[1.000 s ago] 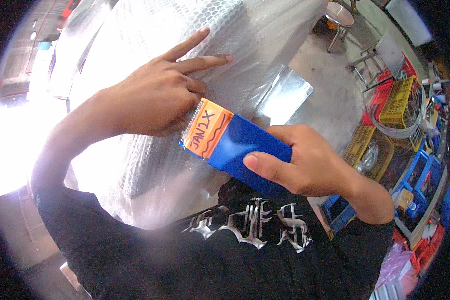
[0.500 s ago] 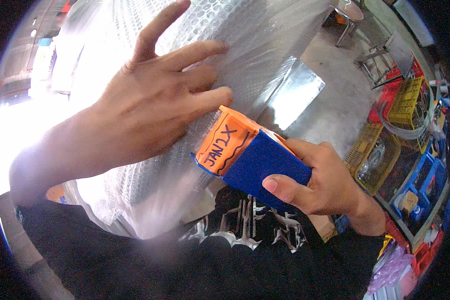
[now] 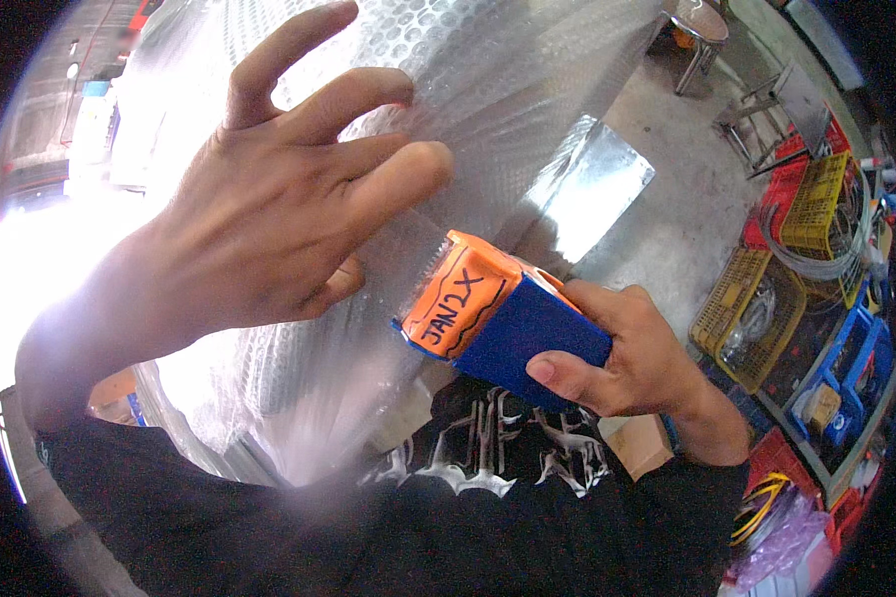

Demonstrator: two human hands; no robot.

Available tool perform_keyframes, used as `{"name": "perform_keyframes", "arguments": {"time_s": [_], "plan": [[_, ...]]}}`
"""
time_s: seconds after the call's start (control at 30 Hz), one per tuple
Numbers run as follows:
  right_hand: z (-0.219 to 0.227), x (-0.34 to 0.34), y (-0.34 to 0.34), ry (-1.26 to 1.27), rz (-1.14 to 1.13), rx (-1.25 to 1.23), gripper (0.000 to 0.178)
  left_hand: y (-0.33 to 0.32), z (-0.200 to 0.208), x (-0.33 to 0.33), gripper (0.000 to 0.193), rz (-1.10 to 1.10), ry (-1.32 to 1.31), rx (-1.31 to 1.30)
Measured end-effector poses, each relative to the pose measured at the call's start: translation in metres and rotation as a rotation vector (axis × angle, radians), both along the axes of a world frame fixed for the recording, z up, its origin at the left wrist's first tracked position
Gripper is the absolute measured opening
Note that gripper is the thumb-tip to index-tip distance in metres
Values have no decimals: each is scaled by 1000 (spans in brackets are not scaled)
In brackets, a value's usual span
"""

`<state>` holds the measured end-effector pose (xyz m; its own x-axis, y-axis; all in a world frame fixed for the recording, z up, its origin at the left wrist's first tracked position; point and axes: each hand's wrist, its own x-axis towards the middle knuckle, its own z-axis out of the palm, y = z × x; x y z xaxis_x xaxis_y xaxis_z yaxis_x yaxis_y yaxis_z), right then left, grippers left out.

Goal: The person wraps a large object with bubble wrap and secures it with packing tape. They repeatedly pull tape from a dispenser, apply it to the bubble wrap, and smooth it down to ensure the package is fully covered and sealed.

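My right hand (image 3: pixel 622 358) grips an orange and blue packing tape dispenser (image 3: pixel 538 338), thumb on its blue side. The toothed cutting edge at its orange end faces my left hand. My left hand (image 3: pixel 279 204) is just left of the dispenser, apart from it, its fingers spread and bent over a large load wrapped in clear bubble wrap (image 3: pixel 378 40). I cannot make out anything held in those fingers. The wrap's loose sheet bunches below my left hand and runs down toward my shirt. Whether tape stretches between hand and dispenser is hard to tell.
A shiny silver sheet (image 3: pixel 597 189) lies beyond the dispenser. At the right are yellow crates (image 3: pixel 752 318), a coil of clear tubing (image 3: pixel 806 259) and a blue tray (image 3: pixel 846 378). Metal stools (image 3: pixel 702 30) stand at the far right. Purple plastic (image 3: pixel 782 532) lies at lower right.
My left hand has drawn up and left, its fingers bending more and the thumb now showing below. The dispenser has shifted slightly down, so a gap shows between it and the hand.
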<state>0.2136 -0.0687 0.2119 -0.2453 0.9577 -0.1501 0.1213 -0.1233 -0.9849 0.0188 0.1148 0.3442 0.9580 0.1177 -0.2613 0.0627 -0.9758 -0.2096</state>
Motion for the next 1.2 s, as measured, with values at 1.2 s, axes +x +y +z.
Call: {"name": "perform_keyframes", "arguments": {"time_s": [1.2], "plan": [[-193, -2, 11, -132, -1, -189, 69, 8, -3, -29, 38, -195, 85, 177]]}}
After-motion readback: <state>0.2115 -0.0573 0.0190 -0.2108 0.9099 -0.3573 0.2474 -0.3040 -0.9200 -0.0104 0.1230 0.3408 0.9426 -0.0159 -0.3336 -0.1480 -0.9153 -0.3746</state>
